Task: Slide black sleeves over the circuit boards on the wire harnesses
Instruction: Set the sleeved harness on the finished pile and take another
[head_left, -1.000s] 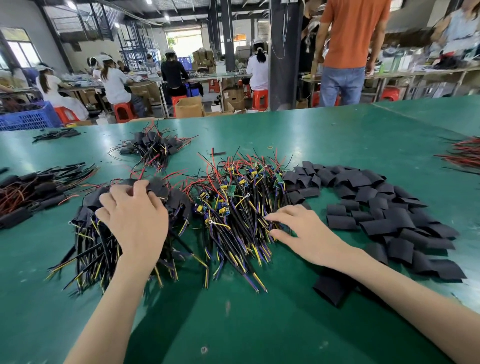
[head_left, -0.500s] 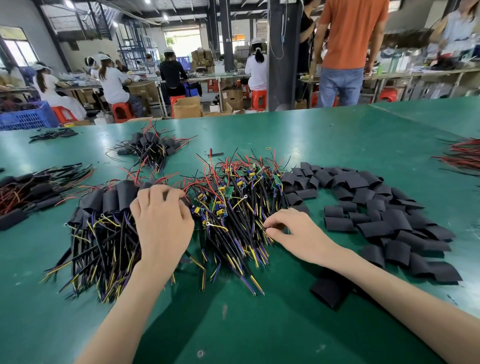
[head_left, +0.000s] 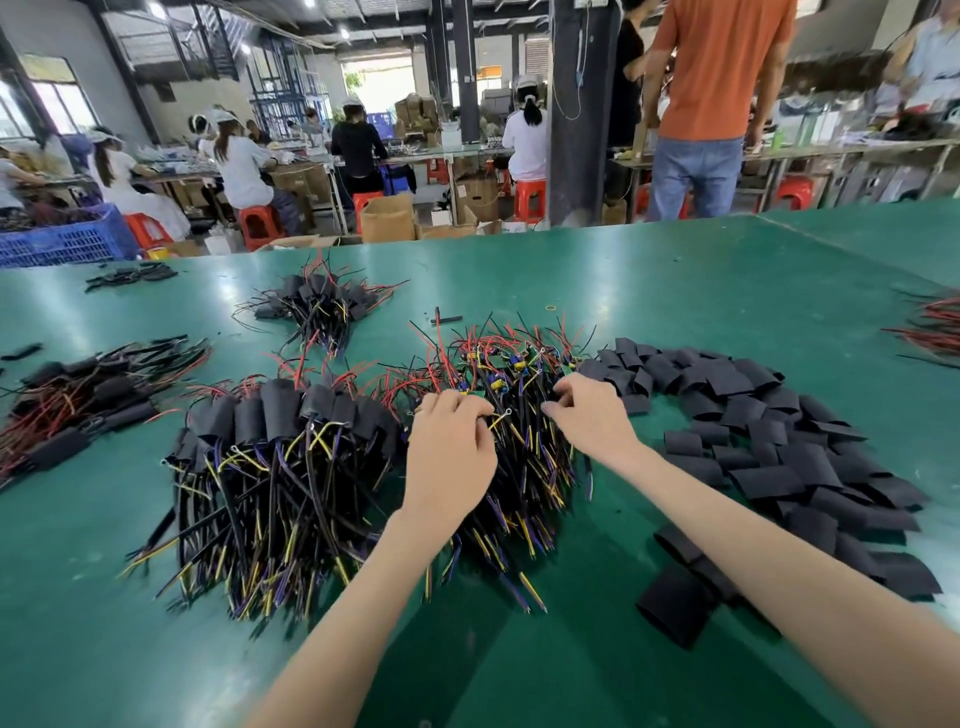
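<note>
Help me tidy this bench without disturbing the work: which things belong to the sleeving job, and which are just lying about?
Job in hand: unsleeved harnesses, gripped by the left hand and right hand; loose black sleeves; sleeved harnesses.

Lying about: yellow rubber band; blue crate; cardboard box.

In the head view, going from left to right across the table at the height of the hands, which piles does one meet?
Sleeved bundles at the left edge → sleeved harnesses → bare harnesses → loose sleeves → red wires at the right edge.
</note>
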